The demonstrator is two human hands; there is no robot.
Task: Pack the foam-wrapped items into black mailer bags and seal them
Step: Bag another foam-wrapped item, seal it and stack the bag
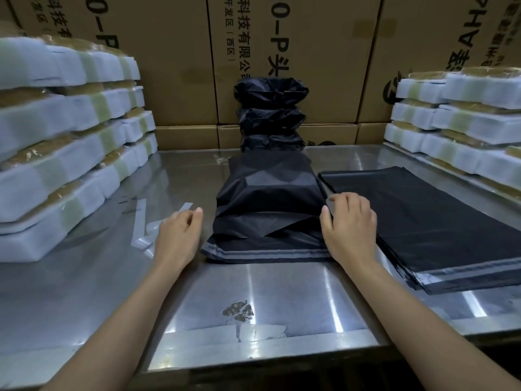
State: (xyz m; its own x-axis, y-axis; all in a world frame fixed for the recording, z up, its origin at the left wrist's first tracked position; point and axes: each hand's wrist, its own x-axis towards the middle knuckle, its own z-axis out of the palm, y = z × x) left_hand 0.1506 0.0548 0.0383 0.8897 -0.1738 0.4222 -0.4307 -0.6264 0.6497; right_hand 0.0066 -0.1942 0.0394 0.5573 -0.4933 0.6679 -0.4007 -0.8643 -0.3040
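the bulging black plastic mailer bag lies mid-way across the steel table, its grey-striped flap end toward the near edge, with bare metal in front of it. the left hand hovers just beside its left side, fingers loosely curled and holding nothing, while the right hand rests relaxed-fingered at its right edge. a flat stack of black mailer bags lies to the right, and stacks of white foam-wrapped items flank both sides.

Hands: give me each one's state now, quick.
Left hand: open, holding nothing, beside the filled mailer bag.
Right hand: open, resting against the bag's right edge.
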